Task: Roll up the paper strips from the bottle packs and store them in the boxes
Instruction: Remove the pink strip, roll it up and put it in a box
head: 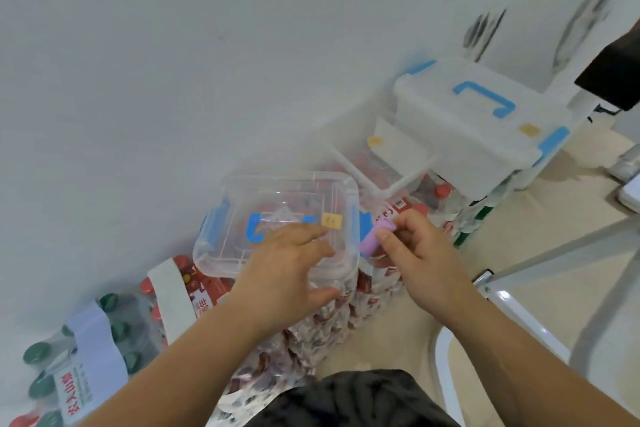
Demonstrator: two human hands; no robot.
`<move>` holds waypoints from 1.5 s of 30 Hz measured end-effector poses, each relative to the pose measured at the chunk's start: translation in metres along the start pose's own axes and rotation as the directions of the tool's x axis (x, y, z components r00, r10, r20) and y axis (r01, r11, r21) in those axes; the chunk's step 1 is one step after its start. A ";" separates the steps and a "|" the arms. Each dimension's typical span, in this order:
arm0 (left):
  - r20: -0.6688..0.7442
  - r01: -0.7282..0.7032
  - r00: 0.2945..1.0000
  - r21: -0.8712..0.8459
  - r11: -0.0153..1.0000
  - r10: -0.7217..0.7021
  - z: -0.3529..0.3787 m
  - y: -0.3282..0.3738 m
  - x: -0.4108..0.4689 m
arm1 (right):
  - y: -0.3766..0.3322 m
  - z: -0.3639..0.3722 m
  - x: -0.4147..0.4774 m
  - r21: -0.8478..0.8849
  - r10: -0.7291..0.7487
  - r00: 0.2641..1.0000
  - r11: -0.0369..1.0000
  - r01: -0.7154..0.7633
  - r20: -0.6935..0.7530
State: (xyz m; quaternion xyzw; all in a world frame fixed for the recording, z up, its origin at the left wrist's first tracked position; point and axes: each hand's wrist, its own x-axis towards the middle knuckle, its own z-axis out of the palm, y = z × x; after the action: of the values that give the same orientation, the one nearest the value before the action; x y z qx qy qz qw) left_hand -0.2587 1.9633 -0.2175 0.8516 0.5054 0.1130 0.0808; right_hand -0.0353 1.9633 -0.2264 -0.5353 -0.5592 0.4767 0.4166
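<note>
A clear plastic box (242, 218) with blue clips and a blue handle sits on top of a shrink-wrapped bottle pack (322, 322). My left hand (287, 267) grips the box at its near right corner, fingers on the lid and thumb under the edge. My right hand (415, 253) pinches a rolled-up pink paper strip (375, 236) just right of the box. A white paper strip (173, 295) lies across a red-capped pack at the left, and another white strip (93, 343) crosses a green-capped pack.
A larger white box (460, 135) with a blue handle stands on an open bin of red-capped bottles (374, 166) at the back right. A white wall fills the left. A white metal frame (502, 302) and floor lie to the right.
</note>
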 end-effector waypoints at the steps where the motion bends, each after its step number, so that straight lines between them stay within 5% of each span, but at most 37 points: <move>1: -0.007 0.009 1.000 0.014 1.000 -0.009 0.002 0.002 0.000 | 0.003 -0.002 -0.002 -0.005 0.018 1.000 1.000 -0.018 0.011; 8: -0.095 0.153 0.983 -0.019 0.988 -0.154 0.013 0.000 -0.011 | 0.019 -0.002 0.000 0.013 0.057 0.993 0.998 -0.059 0.099; 17: -0.142 0.134 0.980 -0.038 0.990 -0.138 -0.006 0.004 -0.007 | 0.022 0.005 0.014 0.051 0.005 0.990 0.999 -0.012 0.144; 28: -0.064 0.195 0.975 -0.203 0.959 -0.212 -0.013 0.005 -0.020 | 0.039 0.010 0.013 -0.087 -0.004 0.964 0.996 0.028 0.264; 45: -0.206 0.179 0.966 0.107 0.978 -0.154 -0.066 0.029 -0.030 | 0.027 0.010 0.016 -0.228 -0.088 0.976 0.964 0.134 0.200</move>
State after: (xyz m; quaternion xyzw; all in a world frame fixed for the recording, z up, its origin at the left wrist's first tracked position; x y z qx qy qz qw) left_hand -0.2662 1.9252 -0.1504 0.7942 0.5868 0.1573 -0.0137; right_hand -0.0411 1.9780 -0.2552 -0.5020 -0.6787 0.4298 0.3204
